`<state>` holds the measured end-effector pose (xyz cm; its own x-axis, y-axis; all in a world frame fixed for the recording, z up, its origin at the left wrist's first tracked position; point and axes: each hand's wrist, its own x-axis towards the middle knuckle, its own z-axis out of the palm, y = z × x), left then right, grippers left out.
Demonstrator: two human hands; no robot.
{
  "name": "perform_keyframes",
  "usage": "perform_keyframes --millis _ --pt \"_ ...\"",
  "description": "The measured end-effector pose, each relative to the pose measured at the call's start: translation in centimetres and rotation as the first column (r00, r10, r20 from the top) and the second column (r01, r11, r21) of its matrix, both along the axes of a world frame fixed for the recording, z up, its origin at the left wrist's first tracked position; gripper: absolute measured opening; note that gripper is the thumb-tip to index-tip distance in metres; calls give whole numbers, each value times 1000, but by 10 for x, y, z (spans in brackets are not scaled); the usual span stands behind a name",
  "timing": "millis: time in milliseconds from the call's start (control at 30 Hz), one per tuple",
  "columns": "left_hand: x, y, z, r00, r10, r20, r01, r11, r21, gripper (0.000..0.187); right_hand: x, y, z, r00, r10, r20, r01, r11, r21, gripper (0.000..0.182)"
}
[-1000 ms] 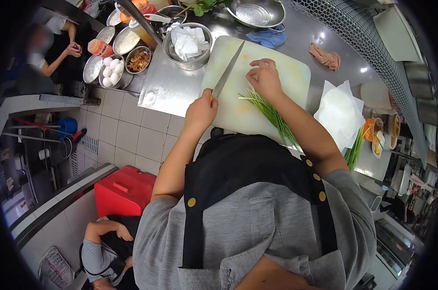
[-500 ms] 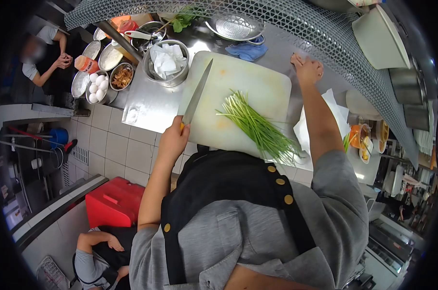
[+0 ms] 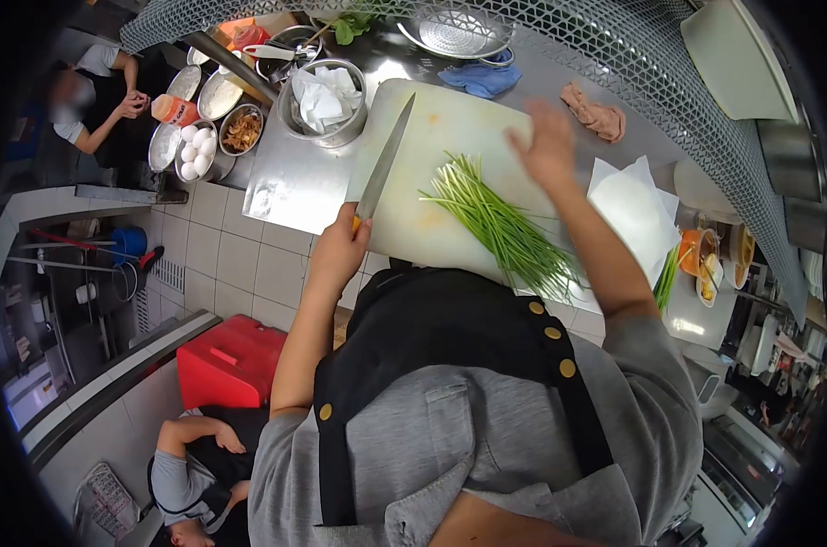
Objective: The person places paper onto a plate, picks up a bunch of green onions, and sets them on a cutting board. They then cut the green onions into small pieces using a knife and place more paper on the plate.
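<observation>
Stalks [image 3: 507, 224], slender, green and pale-ended, are lying on the white plastic board [image 3: 486, 117], looking to me light, bendy, easily bruised, best gathered mid-length. The left hand [image 3: 341, 252] is gripping a long, yellow-handled steel knife [image 3: 387, 164]; the blurred right hand [image 3: 548, 151] is hovering open, seemingly empty.

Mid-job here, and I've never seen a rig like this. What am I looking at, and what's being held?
There's no machine: these are a person's two bare hands. One camera, worn on the head, looks forward and down, so the wearer's black apron and grey shirt fill the lower middle.

The left hand holds a knife, its blade pointing away from the wearer, above or against a white cutting board. Long green stalks lie on that board. The right hand, blurred, looks open and empty near the board's far right corner. Beyond it, a pinkish cloth lies on the metal counter.
</observation>
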<state>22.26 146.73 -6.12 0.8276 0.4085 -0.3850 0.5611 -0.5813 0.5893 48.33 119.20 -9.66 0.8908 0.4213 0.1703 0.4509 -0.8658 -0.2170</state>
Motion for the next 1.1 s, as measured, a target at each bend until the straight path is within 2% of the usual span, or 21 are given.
perform_keyframes --millis 67,100,167,200,267,300,367,400,467,600,667,700,767,800,867,900,967,1033,1100 --pt "1 0 -2 1000 7 7 -6 1000 -18 40 -72 20 26 966 256 -14 -249 949 192 79" --pt "2 1 -7 1000 3 29 -3 1000 -18 41 -94 26 27 968 252 -15 -244 950 196 79" --pt "5 0 -7 999 -7 49 7 1000 -16 41 -124 33 20 931 363 27 -362 917 166 66" --pt "7 -1 -3 1000 -8 19 8 1000 -21 42 -129 36 13 933 359 27 -358 918 169 66" --pt "9 -3 3 1000 -14 -15 14 1000 -23 43 -134 41 -1 931 353 91 -357 934 30 48" --pt "9 -4 4 1000 -26 -15 25 1000 -12 43 -134 41 -6 934 346 89 -350 936 33 48" --pt "8 -3 6 999 -47 -10 47 999 1 44 -130 43 -8 929 334 161 -348 935 72 24" --pt "8 -3 5 999 -51 -8 51 999 -17 45 -131 42 -5 930 327 166 -342 937 71 24" --pt "7 -2 3 998 -59 0 59 998 -36 46 -133 40 3 994 108 -13 -94 913 397 14" --pt "7 -3 -1 997 -68 28 68 997 -28 45 -116 31 0 1000 -24 12 17 915 402 13" --pt "6 -6 -3 996 -72 48 73 997 -24 44 -106 29 -21 987 -49 -151 100 930 353 25" --pt "7 -7 -4 996 -80 50 81 997 -19 43 -104 28 -28 988 -49 -148 99 930 353 25" --pt "10 -10 -2 995 -87 57 87 996 -12 41 -101 29 -29 963 -42 -265 161 881 446 66" --pt "13 -11 -1 993 -99 58 100 995 -18 39 -103 31 -24 964 -41 -262 159 880 447 66" --pt "16 -12 -6 992 -116 54 118 993 -25 37 -112 36 -6 957 -169 -235 210 964 163 102" --pt "20 -11 -15 982 -160 97 159 987 15 36 -116 40 6 956 -173 -236 214 963 163 102" --pt "27 -10 -24 968 -210 138 204 977 58 34 -122 46 25 946 -191 -264 154 976 -154 115" --pt "36 -13 -26 943 -301 142 262 934 244 37 -125 49 22 957 -153 -247 112 978 -174 109" --pt "44 -16 -14 934 -340 111 299 912 280 38 -127 49 14 967 -113 -230 69 979 -192 102"
